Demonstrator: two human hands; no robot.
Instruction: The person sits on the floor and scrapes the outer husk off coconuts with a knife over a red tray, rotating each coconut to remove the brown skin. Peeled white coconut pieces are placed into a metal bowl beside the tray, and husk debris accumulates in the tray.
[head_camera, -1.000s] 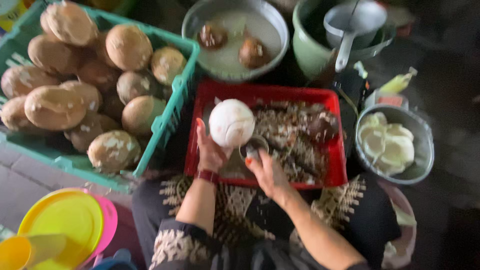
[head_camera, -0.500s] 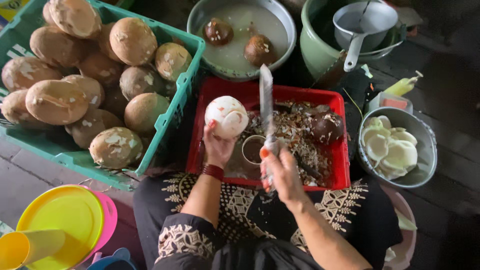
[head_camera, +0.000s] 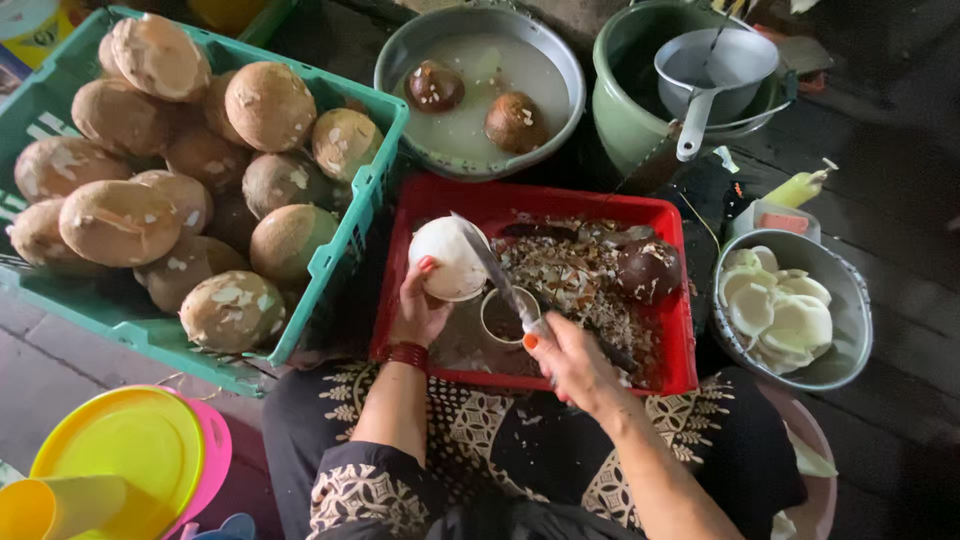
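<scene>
My left hand (head_camera: 418, 310) holds a peeled white coconut (head_camera: 447, 255) over the red tray (head_camera: 672, 375). My right hand (head_camera: 570, 358) grips a long knife (head_camera: 490, 266) whose blade lies against the coconut's right side. Brown shell scraps (head_camera: 575, 285) and a dark shell piece (head_camera: 648, 268) fill the tray. A small white cup (head_camera: 503, 315) stands in the tray between my hands.
A green crate (head_camera: 352, 225) of brown coconuts sits left. A metal basin (head_camera: 400, 55) of cloudy liquid holds two dark coconuts. A green bucket (head_camera: 625, 110) with a ladle is behind, a bowl (head_camera: 845, 340) of white coconut pieces right, yellow and pink plates (head_camera: 130, 450) bottom left.
The knife was raised upright half a second ago; now it has come down onto the coconut. My left hand has kept the coconut in place over the tray.
</scene>
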